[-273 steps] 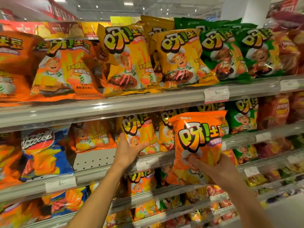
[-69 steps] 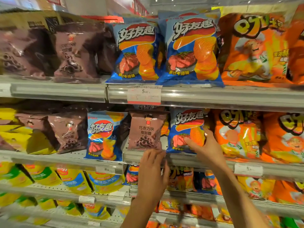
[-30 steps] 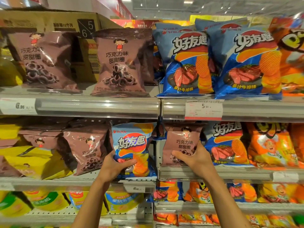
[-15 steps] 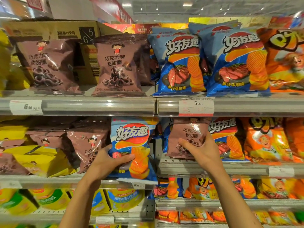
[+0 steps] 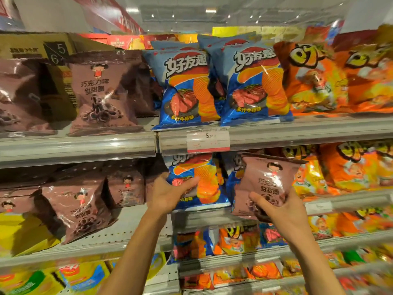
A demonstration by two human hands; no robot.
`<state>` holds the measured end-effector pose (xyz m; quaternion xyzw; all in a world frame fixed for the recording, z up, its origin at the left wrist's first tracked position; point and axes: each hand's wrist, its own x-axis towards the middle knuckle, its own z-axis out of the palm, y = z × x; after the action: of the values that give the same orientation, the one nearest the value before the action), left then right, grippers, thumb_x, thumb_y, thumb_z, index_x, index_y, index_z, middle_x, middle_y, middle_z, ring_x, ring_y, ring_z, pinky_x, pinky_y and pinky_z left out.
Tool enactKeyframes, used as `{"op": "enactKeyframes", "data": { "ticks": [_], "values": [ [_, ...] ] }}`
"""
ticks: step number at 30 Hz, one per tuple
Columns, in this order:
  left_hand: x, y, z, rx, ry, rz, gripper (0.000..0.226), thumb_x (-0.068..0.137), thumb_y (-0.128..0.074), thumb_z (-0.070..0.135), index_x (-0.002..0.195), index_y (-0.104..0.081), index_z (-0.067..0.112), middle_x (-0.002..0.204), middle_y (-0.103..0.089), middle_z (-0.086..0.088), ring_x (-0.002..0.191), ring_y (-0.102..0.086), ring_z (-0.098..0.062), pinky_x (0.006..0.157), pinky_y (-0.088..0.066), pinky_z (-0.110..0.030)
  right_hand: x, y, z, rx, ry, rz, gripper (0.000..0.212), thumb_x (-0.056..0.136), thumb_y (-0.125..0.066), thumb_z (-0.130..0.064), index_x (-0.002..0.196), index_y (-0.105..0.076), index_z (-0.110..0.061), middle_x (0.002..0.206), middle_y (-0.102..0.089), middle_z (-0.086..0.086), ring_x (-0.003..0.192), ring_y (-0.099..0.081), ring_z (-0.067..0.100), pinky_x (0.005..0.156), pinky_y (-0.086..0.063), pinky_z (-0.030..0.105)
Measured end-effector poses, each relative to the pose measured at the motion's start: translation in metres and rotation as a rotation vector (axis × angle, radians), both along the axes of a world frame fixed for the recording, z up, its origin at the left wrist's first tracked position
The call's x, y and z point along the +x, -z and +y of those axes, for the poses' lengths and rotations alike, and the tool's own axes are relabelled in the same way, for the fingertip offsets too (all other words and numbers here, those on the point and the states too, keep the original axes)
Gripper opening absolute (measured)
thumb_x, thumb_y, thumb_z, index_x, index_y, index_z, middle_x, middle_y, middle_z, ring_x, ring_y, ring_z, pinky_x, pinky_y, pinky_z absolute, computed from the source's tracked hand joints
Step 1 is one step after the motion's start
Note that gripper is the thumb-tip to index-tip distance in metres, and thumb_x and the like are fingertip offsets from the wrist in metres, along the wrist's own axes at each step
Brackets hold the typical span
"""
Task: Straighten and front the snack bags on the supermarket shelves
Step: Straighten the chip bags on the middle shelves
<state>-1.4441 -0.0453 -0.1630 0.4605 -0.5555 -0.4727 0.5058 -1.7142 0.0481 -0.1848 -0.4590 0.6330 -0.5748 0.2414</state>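
My left hand (image 5: 168, 194) grips a blue chip bag (image 5: 202, 184) by its lower left, holding it upright at the front of the second shelf (image 5: 204, 218), just right of the shelf joint. My right hand (image 5: 280, 211) holds a brown chocolate-ring bag (image 5: 268, 179) out in front of that shelf, tilted slightly, with my thumb across its lower face. It covers another blue bag behind it. Brown bags (image 5: 80, 207) of the same kind stand on the second shelf to the left.
The top shelf (image 5: 85, 145) carries brown bags (image 5: 100, 92), two blue bags (image 5: 221, 81) and orange bags (image 5: 331, 77). A price tag (image 5: 208, 139) hangs on its rail. Orange bags (image 5: 350, 167) fill the right. A cardboard box (image 5: 34, 50) sits top left. Lower shelves hold yellow and orange bags.
My left hand has carried the blue bag rightward across the shelf joint into the right bay. My right hand has pulled the brown bag off that shelf, out toward me and to the right.
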Motion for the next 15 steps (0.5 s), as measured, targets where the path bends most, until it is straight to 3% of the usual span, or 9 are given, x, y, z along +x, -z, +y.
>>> {"op": "enactKeyframes", "data": {
  "ticks": [2,6,8,11,13,15],
  "values": [
    [-0.013,0.006,-0.008,-0.007,-0.088,0.013,0.049,0.064,-0.091,0.027,0.102,-0.069,0.005,0.091,-0.077,-0.008,0.085,-0.074,-0.023,0.079,-0.058,-0.037,-0.007,0.002,0.004,0.016,0.009,-0.005,0.087,0.049,-0.085,-0.064,0.12,-0.057,-0.024,0.11,-0.073,-0.005,0.101,-0.07,0.018,0.094,-0.056,0.05],
    [-0.027,0.019,-0.01,-0.032,-0.168,-0.026,0.045,0.066,-0.091,0.017,0.099,-0.059,0.011,0.08,-0.073,0.006,0.066,-0.068,0.002,0.058,-0.05,-0.011,-0.016,0.004,0.007,0.026,0.022,-0.014,0.077,0.052,-0.085,-0.059,0.116,-0.058,-0.026,0.107,-0.073,-0.008,0.099,-0.071,0.015,0.091,-0.057,0.046],
    [-0.027,0.026,-0.012,-0.059,-0.179,-0.097,0.044,0.067,-0.091,0.021,0.095,-0.057,0.017,0.077,-0.07,0.011,0.064,-0.066,0.005,0.054,-0.046,-0.006,-0.019,0.004,0.007,0.027,0.018,-0.001,0.074,0.055,-0.086,-0.057,0.116,-0.058,-0.027,0.107,-0.073,-0.01,0.099,-0.07,0.013,0.09,-0.057,0.043],
    [-0.023,0.036,-0.014,-0.118,0.068,-0.098,0.033,0.081,-0.08,0.01,0.084,-0.048,0.003,0.059,-0.062,0.001,0.049,-0.056,-0.014,0.05,-0.044,-0.019,-0.02,0.003,0.005,0.036,0.0,0.006,0.071,0.062,-0.088,-0.05,0.121,-0.057,-0.025,0.108,-0.072,-0.01,0.099,-0.069,0.012,0.09,-0.056,0.041],
    [-0.021,0.04,-0.015,-0.108,0.162,-0.078,0.029,0.084,-0.076,0.007,0.085,-0.048,0.0,0.062,-0.06,-0.006,0.052,-0.054,-0.019,0.054,-0.045,-0.027,-0.019,0.002,0.004,0.037,-0.034,-0.006,0.069,0.065,-0.089,-0.045,0.122,-0.056,-0.025,0.11,-0.073,-0.009,0.101,-0.07,0.013,0.091,-0.056,0.041],
    [-0.019,0.043,-0.017,-0.11,0.115,-0.122,0.033,0.079,-0.082,0.019,0.09,-0.057,0.001,0.072,-0.068,-0.005,0.062,-0.063,-0.02,0.061,-0.051,-0.031,-0.018,0.002,0.003,0.044,-0.067,-0.014,0.073,0.063,-0.089,-0.048,0.123,-0.056,-0.024,0.111,-0.073,-0.006,0.102,-0.07,0.016,0.093,-0.057,0.044]
  ]
}}
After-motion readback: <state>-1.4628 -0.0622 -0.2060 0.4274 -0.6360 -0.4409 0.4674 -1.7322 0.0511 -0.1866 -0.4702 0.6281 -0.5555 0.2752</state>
